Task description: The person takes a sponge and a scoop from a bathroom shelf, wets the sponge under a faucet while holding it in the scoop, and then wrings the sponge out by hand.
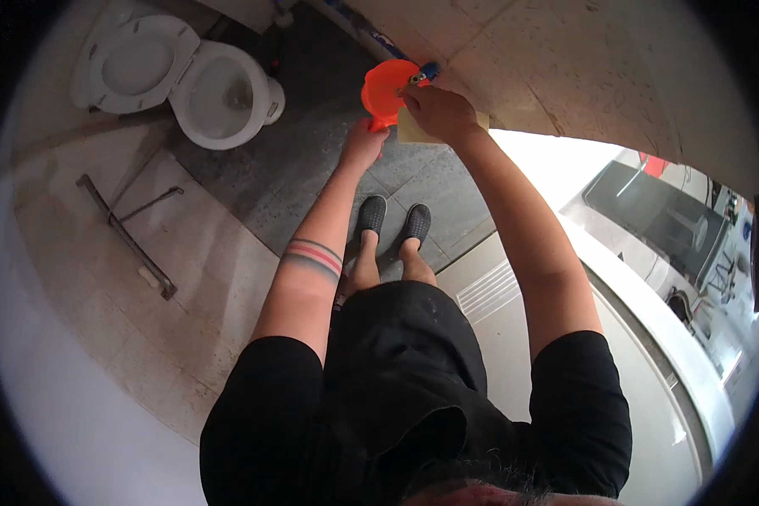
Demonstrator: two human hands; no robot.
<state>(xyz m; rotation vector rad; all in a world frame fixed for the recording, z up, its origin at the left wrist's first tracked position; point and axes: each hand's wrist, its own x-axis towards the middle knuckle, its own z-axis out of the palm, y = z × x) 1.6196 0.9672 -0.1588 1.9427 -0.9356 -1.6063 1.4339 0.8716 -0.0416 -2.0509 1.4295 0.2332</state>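
An orange dipper [378,91] is held out in front of me, its short handle gripped in my left hand [363,145]. The bowl faces up beneath a small metal tap [416,78] with a blue lever [430,70]. My right hand [440,114] is beside the tap, over the dipper's right side, with its fingers curled. What those fingers grip is hidden by the back of the hand. Under the right hand and wrist shows a flat pale-yellow rectangular piece [413,132]; whether I hold it cannot be made out.
A white toilet [196,97] with its lid [135,63] raised stands at the far left. A metal bar [126,236] is on the left wall. Grey tiles [312,110] cover the floor under my dark clogs [372,213]. A white door [582,371] with vent slats is close on my right.
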